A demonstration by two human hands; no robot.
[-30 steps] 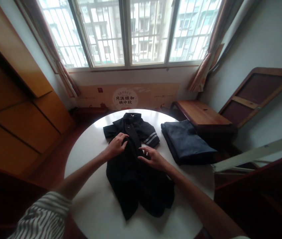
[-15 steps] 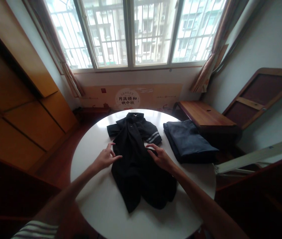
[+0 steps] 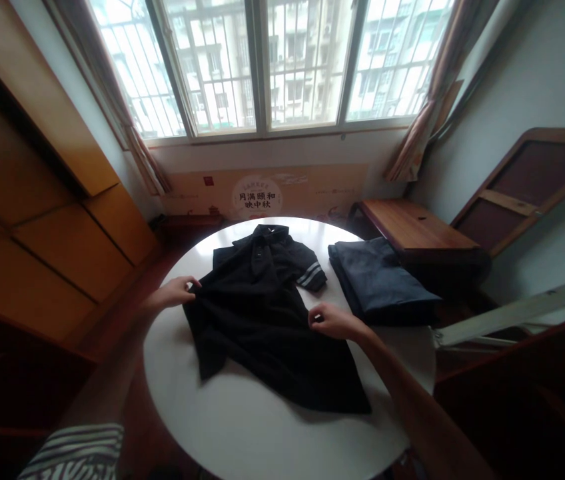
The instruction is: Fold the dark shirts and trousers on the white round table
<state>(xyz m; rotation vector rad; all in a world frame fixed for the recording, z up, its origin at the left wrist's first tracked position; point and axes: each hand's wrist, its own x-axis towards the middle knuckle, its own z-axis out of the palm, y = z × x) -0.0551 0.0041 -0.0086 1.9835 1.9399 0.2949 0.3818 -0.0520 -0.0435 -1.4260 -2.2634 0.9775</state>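
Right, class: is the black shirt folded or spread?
Mostly spread: the black shirt lies wide across the white table, left hand at one side edge, right hand at the other; creases show.

A black short-sleeved cloth shirt (image 3: 267, 313) bears two pale grey stripes (image 3: 312, 267) on its right-hand sleeve (image 3: 302, 255). The round glossy table (image 3: 242, 430) is white; the folded cloth (image 3: 387, 280) at right, dark navy. Near left, a fabric cuff (image 3: 80, 450) has dark-and-white stripes.
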